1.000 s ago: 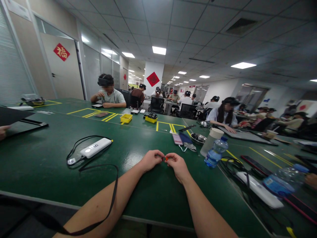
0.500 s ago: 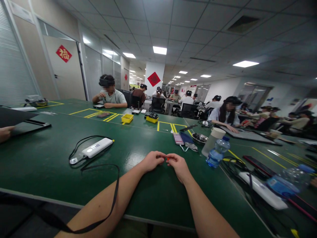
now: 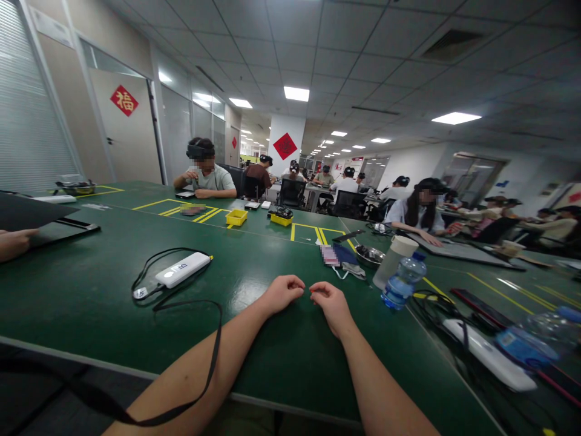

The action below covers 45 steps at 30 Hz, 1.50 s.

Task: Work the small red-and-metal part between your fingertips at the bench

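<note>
My left hand (image 3: 285,294) rests above the green table (image 3: 254,363) with its fingers curled toward the thumb; whatever lies between those fingertips, if anything, is too small to make out. Just across a narrow gap is my right hand (image 3: 330,304), its thumb and fingers pinched on a tiny orange-red piece (image 3: 312,291). Only a speck of that piece shows, so its kind is unclear. A black strap (image 3: 216,339) hangs over my left forearm.
A white power bank (image 3: 184,270) with a black cable lies left. To the right stand a pale tumbler (image 3: 394,263) and a water bottle (image 3: 403,281). Farther back are a metal bowl (image 3: 370,255) and a yellow tray (image 3: 236,219). Other people sit around the tables.
My hands have parted slightly, opening a gap between the fingertips that were together. The orange-red piece has stayed with my right hand. The whole view has shifted a little.
</note>
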Each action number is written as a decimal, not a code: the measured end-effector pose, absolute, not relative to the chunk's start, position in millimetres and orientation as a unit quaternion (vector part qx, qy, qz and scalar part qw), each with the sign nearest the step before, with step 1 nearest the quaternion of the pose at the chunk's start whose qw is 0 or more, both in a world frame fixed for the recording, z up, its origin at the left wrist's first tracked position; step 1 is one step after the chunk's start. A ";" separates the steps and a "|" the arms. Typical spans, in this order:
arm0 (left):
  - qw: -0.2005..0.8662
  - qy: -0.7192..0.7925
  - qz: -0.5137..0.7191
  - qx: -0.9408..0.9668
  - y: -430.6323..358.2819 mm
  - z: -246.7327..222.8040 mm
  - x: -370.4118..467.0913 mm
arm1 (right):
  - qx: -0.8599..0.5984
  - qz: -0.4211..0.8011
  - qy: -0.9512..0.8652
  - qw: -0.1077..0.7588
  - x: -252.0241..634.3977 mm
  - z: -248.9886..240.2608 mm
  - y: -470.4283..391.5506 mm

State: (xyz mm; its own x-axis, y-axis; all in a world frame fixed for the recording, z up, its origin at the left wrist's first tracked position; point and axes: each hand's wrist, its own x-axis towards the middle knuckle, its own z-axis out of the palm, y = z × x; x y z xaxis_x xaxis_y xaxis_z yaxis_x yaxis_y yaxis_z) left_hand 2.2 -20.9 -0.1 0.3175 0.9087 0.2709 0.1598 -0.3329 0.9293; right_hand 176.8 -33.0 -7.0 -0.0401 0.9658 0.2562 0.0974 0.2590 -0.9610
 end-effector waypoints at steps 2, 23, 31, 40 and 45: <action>0.412 0.392 0.447 0.690 -19.3 -1.1 2.1 | -0.444 0.407 -0.604 0.523 177.1 -6.0 -33.9; 0.643 0.293 0.476 0.524 -20.1 -6.6 6.9 | -0.384 0.509 -0.544 0.546 172.2 -1.2 -39.7; 0.604 0.307 0.454 0.578 -27.1 -0.1 7.2 | -0.377 0.526 -0.541 0.537 171.4 -1.3 -38.3; 0.565 0.305 0.442 0.627 -27.4 2.2 8.0 | -0.345 0.561 -0.499 0.562 172.7 -1.4 -37.3; 0.549 0.313 0.449 0.632 -28.3 4.4 7.8 | -0.336 0.576 -0.512 0.542 171.7 -3.7 -35.9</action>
State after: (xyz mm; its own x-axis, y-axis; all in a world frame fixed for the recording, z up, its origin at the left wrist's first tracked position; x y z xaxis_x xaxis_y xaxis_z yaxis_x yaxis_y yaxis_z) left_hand 7.8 -28.3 4.4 0.4016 0.8879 0.2245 -0.0968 -0.2026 0.9745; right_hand 171.7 -35.9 -3.7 -0.1868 0.9681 0.1673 -0.2802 0.1107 -0.9535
